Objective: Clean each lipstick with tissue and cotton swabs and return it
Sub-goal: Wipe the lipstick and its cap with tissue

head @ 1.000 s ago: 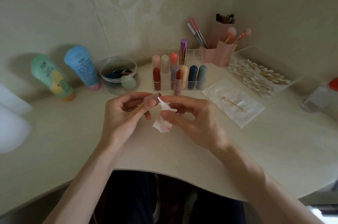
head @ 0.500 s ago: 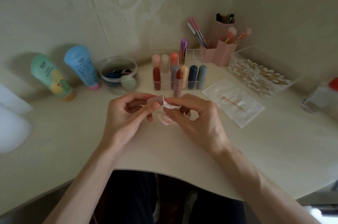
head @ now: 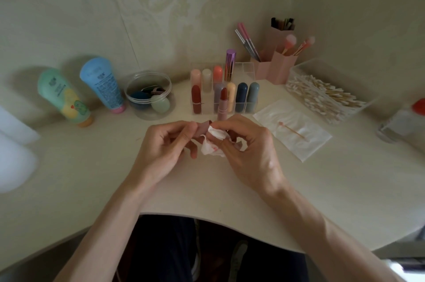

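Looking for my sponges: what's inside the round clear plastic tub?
The round clear plastic tub holds a dark blue sponge, a pale green sponge and a small pink-and-black item; whatever lies beneath them is hidden.

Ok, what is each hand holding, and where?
The left hand pinches a pink lipstick cap by the end away from the tissue. The right hand pinches the crumpled tissue near its top, against the cap.

Two tubes (head: 62, 97) at left, one round jar (head: 149, 95) beside them. Nine capped lipsticks (head: 241, 97) in the rack (head: 247, 70), one open lipstick (head: 222, 106) out front. One swab box (head: 299, 72), right!
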A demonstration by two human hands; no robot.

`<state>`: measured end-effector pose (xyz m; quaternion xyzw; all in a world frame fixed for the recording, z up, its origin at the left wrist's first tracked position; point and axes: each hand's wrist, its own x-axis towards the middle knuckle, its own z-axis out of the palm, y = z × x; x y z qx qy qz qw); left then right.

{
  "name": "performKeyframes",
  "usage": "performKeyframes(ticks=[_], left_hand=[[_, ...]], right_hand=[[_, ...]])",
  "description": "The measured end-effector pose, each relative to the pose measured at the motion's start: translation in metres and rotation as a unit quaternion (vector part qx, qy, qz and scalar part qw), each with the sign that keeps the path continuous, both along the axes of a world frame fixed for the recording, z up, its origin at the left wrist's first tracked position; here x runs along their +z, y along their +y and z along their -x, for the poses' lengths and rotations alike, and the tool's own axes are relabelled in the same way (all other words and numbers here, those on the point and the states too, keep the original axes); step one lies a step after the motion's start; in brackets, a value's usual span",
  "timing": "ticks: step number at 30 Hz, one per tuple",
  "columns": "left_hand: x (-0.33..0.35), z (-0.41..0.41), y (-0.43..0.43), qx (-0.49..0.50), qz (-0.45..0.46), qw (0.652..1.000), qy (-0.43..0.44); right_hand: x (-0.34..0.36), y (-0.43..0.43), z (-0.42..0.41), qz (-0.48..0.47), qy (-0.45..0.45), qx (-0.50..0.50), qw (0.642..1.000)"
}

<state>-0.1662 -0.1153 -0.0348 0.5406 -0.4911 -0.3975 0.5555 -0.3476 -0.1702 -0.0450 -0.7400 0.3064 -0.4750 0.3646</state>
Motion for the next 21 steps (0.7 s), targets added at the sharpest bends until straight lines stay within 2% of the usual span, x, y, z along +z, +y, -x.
performKeyframes(ticks=[5,10,13,18,21], left_hand=[[0.0027,0.001,0.0003,0.019,0.004,0.999,0.027],[0.0003,-0.0029,-0.0019,0.069,-0.027,0.996,0.042],[0.0017,-0.0019,-0.0003,0.036,-0.021,0.998,0.037],[0.0026,-0.0052,0.0014,-0.015,-0.017,0.999,0.035],[0.0022,-0.0058,0.0008,-0.021,-0.003,0.999,0.032]], right_hand=[[-0.0024,0.0009,-0.0036,-0.034,-0.008,0.01,0.999],[-0.0045,-0.0041,-0.0019,-0.06,0.0,0.064,0.996],[-0.0078,-0.0058,-0.0016,-0.054,-0.01,0.021,0.998],[-0.0001,-0.0009,-0.0012,-0.038,-0.001,0.01,0.999],[-0.0002,0.0006,-0.0028,-0.062,-0.015,0.004,0.998]])
